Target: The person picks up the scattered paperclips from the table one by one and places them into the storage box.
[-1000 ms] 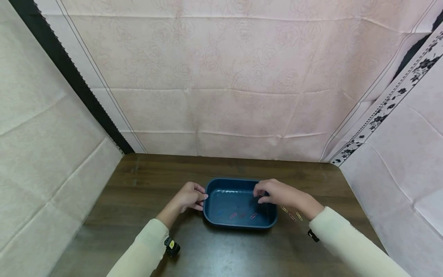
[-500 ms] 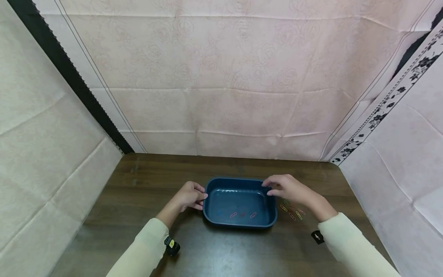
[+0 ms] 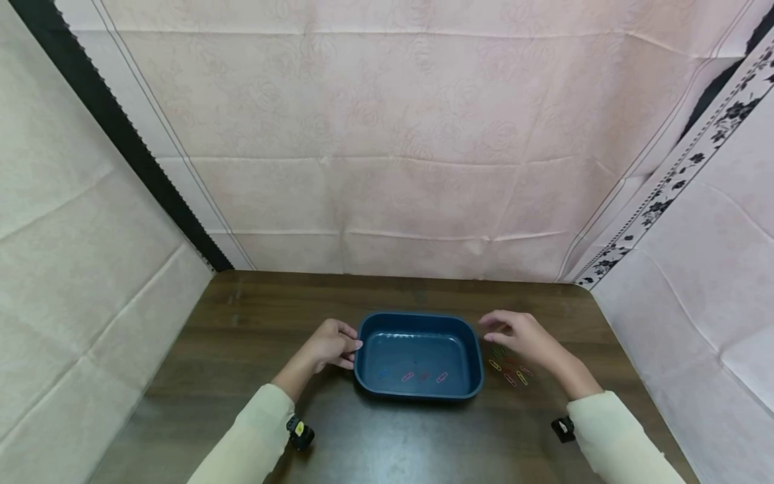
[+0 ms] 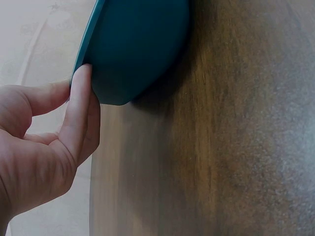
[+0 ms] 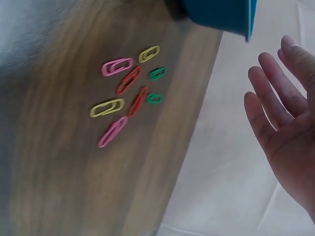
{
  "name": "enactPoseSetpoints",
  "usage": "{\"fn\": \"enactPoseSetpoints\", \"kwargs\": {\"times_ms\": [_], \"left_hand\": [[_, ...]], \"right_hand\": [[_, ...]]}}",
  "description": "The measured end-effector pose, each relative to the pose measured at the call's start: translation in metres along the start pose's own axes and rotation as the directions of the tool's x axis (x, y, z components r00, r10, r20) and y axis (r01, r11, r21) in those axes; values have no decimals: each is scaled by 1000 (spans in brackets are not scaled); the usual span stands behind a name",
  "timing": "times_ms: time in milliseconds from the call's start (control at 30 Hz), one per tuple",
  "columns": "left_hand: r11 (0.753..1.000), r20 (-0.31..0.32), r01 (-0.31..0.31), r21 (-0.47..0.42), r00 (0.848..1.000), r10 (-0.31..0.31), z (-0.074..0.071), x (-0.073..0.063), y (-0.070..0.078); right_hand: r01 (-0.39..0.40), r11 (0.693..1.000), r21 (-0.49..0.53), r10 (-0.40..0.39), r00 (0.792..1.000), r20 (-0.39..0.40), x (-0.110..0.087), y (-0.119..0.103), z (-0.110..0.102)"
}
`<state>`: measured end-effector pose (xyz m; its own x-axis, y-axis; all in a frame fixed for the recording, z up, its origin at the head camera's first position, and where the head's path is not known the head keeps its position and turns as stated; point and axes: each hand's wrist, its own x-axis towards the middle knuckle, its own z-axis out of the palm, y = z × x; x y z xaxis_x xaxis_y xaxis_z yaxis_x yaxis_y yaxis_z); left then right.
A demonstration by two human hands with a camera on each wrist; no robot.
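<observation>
"What's the left hand (image 3: 332,345) up to over there?"

"Pinching. From where I stand, the thumb (image 3: 355,345) and fingers come together at their tips, and the wrist (image 3: 304,364) turns inward a little."

"And the right hand (image 3: 517,334)?"

"Much looser. Its fingers (image 5: 273,101) curve gently and sit slightly apart from each other, with a gap between them and the right thumb (image 3: 497,338)."

"So the 2 hands face each other?"

"Yes, well apart. The left forearm (image 3: 290,381) slants forward and to the right, the right forearm (image 3: 571,376) forward and to the left, so the 2 arms angle in toward the middle."
</observation>
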<state>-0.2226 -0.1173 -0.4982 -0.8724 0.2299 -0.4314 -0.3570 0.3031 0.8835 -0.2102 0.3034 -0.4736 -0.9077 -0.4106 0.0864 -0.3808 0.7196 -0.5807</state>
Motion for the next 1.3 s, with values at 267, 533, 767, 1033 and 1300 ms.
{"fn": "enactPoseSetpoints", "kwargs": {"times_ms": [267,533,767,1033,1300], "left_hand": [[1000,-7,-3,-3,1000,3,1,2,0],[1000,-4,3,-6,1000,-3,1,1,-1],[1000,-3,-2,-2,1000,2,1,-1,1],[1000,1,-3,-3,1000,3,1,-3,0],[1000,-6,1,-1,1000,-1,1,-1,0]], "right_hand": [[-55,998,8,55,997,-51,-9,19,5],[-125,992,-31,123,990,-75,-13,36,12],[-232,971,-52,228,971,-71,-11,47,19],[-340,937,-78,339,940,-30,-15,53,24],[-383,919,-93,382,924,-25,-16,58,31]]}}
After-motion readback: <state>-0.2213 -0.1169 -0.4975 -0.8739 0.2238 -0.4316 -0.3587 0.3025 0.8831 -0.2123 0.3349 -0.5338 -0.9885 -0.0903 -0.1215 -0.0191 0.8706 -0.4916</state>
